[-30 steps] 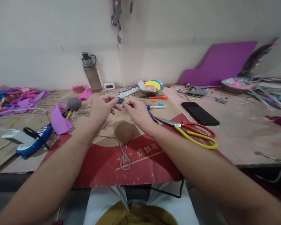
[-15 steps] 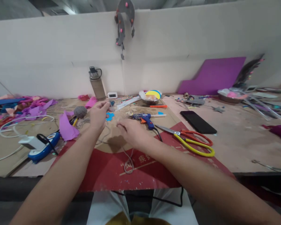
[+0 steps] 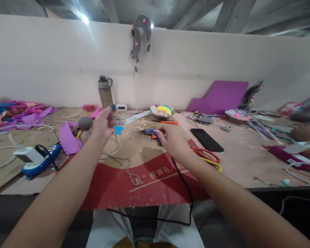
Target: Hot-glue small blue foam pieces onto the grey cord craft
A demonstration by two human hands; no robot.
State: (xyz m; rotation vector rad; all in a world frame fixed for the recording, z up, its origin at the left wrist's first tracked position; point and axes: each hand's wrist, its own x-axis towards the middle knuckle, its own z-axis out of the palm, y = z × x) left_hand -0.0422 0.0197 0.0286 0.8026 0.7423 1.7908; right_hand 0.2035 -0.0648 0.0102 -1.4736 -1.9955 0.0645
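My left hand [image 3: 102, 124] is raised over the cardboard, fingers pinched on a small blue piece [image 3: 113, 107] with a strand of grey yarn [image 3: 116, 139]. From there the yarn runs down and lies in loose loops on the cardboard. Just below the fingers rests a bright blue flower-like cutout [image 3: 118, 130]. My right hand [image 3: 173, 139] is closed around the handle of a blue hot glue gun [image 3: 150, 132], its nozzle pointing left. The hand hides most of the handle. Scissors with red and yellow handles [image 3: 209, 155] lie partly under my right forearm.
A black phone [image 3: 207, 140] lies right of the scissors. At the back stand a bottle [image 3: 105, 93] and a small bowl [image 3: 162, 115]. Felt scraps [image 3: 31, 119] and a blue power strip [image 3: 41, 163] are left. Another person's hand [image 3: 306, 136] shows far right.
My right hand has moved right and taken hold of the glue gun. The left hand has turned upward, lifting the yarn. The view has shifted, and another person's hand has appeared.
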